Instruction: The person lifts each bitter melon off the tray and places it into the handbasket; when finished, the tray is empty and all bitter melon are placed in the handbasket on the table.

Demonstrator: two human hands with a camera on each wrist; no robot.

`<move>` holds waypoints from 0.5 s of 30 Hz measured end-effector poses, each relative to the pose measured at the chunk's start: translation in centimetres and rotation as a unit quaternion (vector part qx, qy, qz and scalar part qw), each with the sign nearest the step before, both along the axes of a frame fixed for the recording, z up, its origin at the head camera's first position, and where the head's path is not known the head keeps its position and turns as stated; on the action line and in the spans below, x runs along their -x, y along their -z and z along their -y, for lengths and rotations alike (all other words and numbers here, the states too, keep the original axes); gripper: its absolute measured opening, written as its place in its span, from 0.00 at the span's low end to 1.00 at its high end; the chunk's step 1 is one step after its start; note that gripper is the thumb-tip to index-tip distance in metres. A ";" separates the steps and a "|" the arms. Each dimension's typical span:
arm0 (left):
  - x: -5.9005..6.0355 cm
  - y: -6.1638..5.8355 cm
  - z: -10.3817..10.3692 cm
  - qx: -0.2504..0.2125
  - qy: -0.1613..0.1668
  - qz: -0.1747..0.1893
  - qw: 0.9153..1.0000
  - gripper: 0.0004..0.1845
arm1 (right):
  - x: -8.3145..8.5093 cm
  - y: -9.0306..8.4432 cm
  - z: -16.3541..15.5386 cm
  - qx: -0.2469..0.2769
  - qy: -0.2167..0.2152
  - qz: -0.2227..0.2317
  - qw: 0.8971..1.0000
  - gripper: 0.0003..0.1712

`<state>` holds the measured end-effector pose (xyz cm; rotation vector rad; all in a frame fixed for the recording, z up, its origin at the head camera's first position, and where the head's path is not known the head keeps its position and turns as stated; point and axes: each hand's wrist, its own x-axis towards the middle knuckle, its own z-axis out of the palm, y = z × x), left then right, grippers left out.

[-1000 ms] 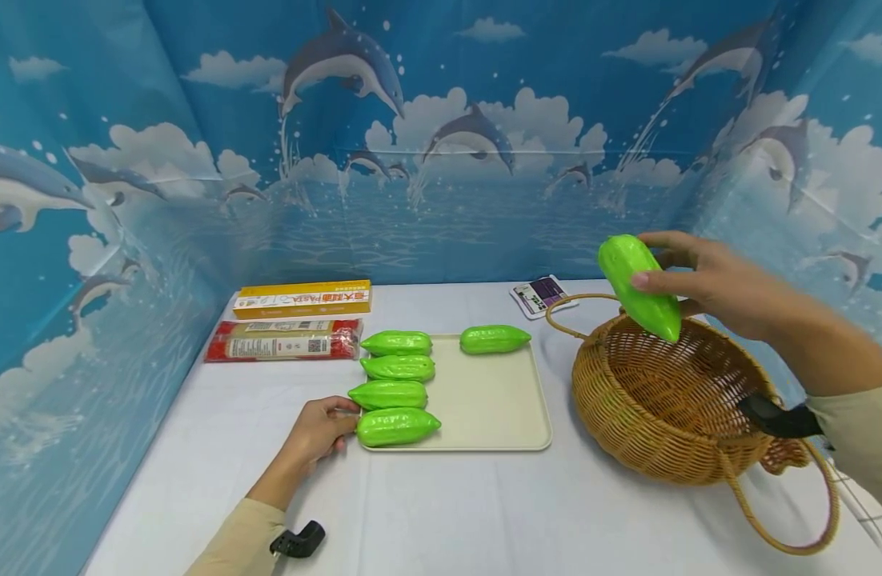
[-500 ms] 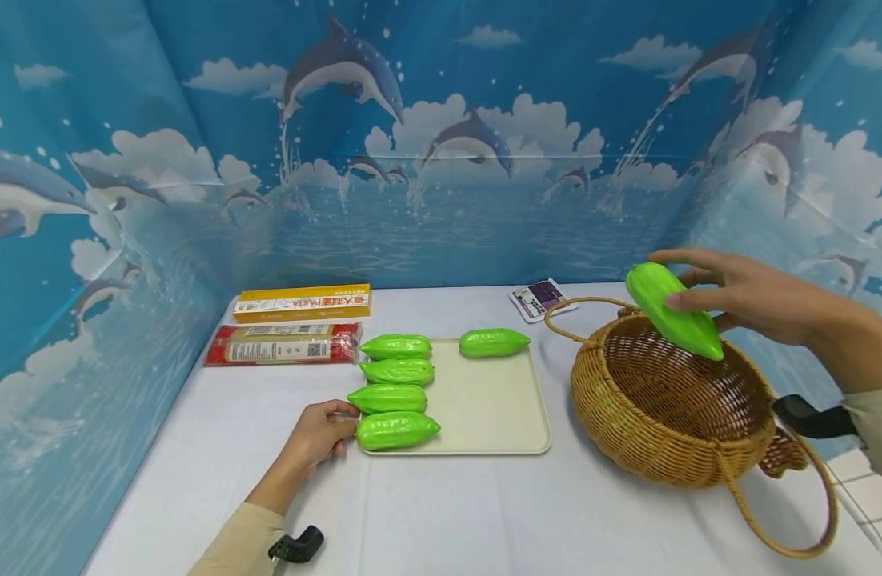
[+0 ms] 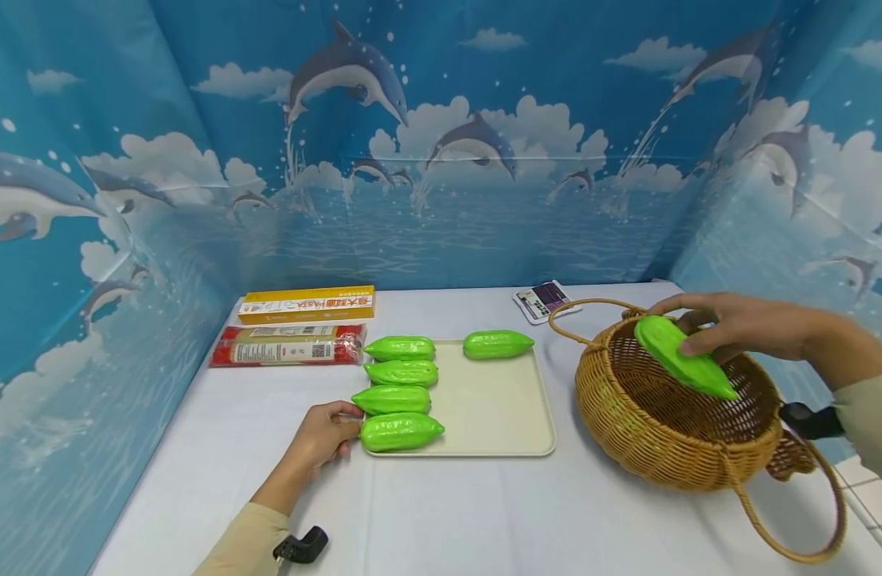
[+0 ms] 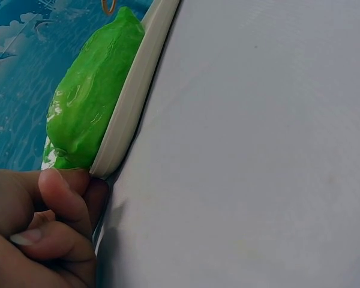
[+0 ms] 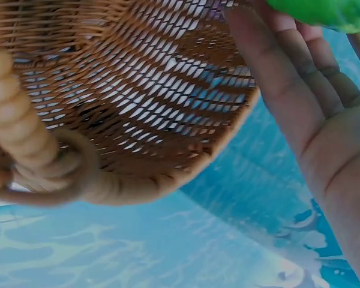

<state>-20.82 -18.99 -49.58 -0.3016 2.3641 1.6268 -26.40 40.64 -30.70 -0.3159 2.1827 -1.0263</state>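
My right hand grips a bright green bitter melon, ridged and pointed at one end, over the mouth of a round wicker basket. Its tip slants down to the right, inside the basket's outline. The right wrist view shows the fingers beside the melon above the woven wall. At the near left corner of a cream tray, my left hand pinches the rim, its fingertips right at the end of the nearest melon. Several more melons lie stacked in a column along the tray's left side.
Another melon lies at the tray's far right. Behind on the left are a yellow pasta box and a red-ended noodle packet. A purple-and-white pouch sits near the basket's far handle; the near handle rests on the table.
My right hand has carried the melon right and down, from above the basket's far left rim into its mouth. My left hand has stayed at the tray corner.
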 end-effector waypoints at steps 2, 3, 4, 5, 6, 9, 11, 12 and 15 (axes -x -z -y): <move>0.0 0.0 0.0 0.001 0.000 -0.001 1.000 0.10 | 0.3 0.4 0.0 0.001 -0.014 0.021 1.000 0.40; 0.0 0.0 0.1 0.001 0.000 -0.001 1.000 0.10 | 0.5 0.6 0.1 -0.001 -0.021 0.031 0.999 0.39; 0.0 0.0 0.1 0.000 0.001 -0.001 1.000 0.11 | 0.6 0.9 0.2 -0.003 -0.029 0.043 0.999 0.39; 0.0 0.0 0.1 -0.001 0.001 -0.001 1.000 0.11 | 0.8 1.1 0.4 -0.006 -0.038 0.057 0.998 0.38; 0.0 0.0 0.1 -0.001 0.001 -0.001 1.000 0.11 | 1.0 1.3 0.5 -0.011 -0.044 0.069 0.997 0.38; 0.0 -0.1 0.0 -0.002 0.001 -0.004 1.000 0.10 | 1.5 1.9 1.1 -0.038 -0.051 0.093 0.994 0.38; 0.1 -0.1 0.0 -0.001 0.003 -0.005 1.000 0.10 | 1.8 2.3 1.4 -0.059 -0.055 0.099 0.992 0.40; 0.0 -0.1 0.0 0.001 0.003 -0.005 1.000 0.11 | 2.0 2.6 1.6 -0.066 -0.055 0.101 0.991 0.40; -0.1 -0.1 0.0 0.007 0.001 -0.003 1.000 0.10 | 2.4 3.6 1.9 -0.075 -0.057 0.108 0.990 0.39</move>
